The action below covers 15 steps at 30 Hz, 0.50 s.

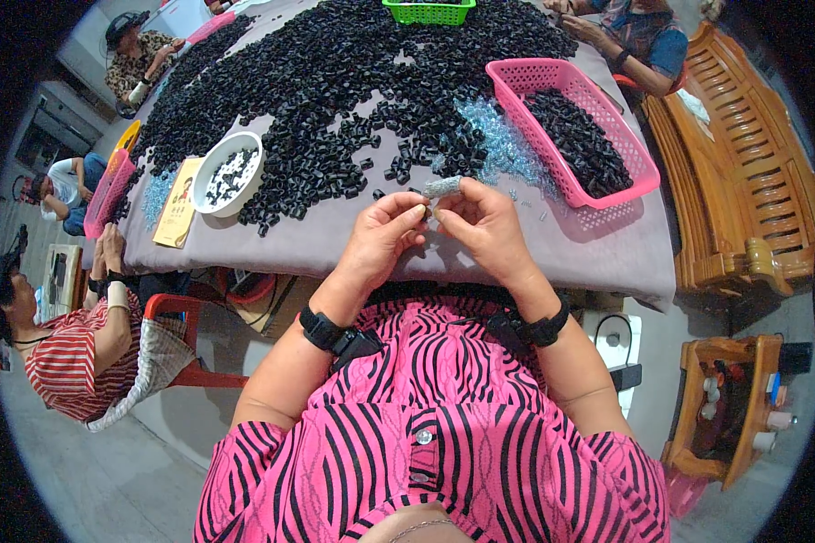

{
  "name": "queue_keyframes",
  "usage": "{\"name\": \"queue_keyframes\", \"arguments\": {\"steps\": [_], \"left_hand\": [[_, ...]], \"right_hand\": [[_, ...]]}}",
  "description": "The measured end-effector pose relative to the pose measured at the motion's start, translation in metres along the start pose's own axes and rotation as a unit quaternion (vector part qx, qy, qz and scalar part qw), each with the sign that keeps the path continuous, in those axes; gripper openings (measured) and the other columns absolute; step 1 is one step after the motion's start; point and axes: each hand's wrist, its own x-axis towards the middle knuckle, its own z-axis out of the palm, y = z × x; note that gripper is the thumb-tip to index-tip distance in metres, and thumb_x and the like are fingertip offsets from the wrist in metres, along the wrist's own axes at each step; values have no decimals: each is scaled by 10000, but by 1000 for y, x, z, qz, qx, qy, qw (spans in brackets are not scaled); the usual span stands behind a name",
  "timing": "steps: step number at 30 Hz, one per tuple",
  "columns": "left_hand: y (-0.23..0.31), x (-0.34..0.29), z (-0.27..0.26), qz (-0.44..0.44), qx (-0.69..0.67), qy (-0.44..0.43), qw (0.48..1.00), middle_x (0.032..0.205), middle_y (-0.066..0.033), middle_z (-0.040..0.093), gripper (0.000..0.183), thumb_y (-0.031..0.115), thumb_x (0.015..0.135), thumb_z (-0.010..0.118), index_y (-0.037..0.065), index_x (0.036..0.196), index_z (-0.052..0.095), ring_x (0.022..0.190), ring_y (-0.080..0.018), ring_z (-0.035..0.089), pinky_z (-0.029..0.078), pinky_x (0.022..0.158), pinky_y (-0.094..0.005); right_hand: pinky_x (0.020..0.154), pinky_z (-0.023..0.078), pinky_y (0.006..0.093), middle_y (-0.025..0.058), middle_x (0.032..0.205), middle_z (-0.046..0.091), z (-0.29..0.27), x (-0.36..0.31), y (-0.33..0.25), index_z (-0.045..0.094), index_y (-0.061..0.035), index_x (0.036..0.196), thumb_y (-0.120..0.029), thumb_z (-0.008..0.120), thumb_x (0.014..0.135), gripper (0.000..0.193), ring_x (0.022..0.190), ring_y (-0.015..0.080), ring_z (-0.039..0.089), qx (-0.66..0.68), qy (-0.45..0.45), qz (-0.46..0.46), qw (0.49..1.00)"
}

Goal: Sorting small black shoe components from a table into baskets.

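My left hand (382, 237) and my right hand (487, 233) meet over the near edge of the table, fingertips almost touching. Between thumb and fingers, the left pinches a small black plastic piece (426, 204), partly covered by the fingers. My right thumb and index finger are also pressed together beside it; whatever they hold is too small to make out. A grey wrapping (442, 187) covers the end of my right index finger. Just beyond the hands lie loose black plastic pieces (407, 165) and a heap of small clear bluish parts (491, 136).
A pink basket (647, 185) of black pieces stands at the right, a white bowl (255, 172) and yellow booklet (174, 213) at the left. A green basket (430, 13) is far back. Other people sit around the table; a wooden bench (743, 154) stands right.
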Motion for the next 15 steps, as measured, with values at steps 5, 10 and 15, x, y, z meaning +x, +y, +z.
{"name": "queue_keyframes", "arguments": {"steps": [5, 10, 15], "left_hand": [[-5, 4, -8, 30, 38, -24, 999, 857, 20, 611, 145, 143, 917, 623, 64, 1037, 606, 662, -43, 547, 477, 600, -190], [-3, 2, -3, 20, 32, -6, 999, 776, 30, 591, 135, 144, 911, 631, 50, 1007, 615, 656, -43, 540, 458, 571, -183], [2, -3, 1, 4, 36, -15, 999, 782, 12, 597, 144, 157, 923, 617, 46, 1015, 607, 652, -55, 551, 466, 565, -189]], "right_hand": [[617, 480, 217, 1, 785, 631, 3, 0, -5, 610, -1, 948, -47, 645, 834, 128, 707, 48, 577, -6, -7, 11, 1000], [629, 489, 217, 4, 795, 636, 3, 0, -4, 617, -2, 968, -50, 643, 838, 140, 711, 54, 587, 22, 0, 7, 1000], [664, 504, 215, 7, 868, 619, 0, -1, -5, 598, -7, 1045, -37, 618, 878, 170, 750, 74, 601, 15, 16, 18, 1000]]}}
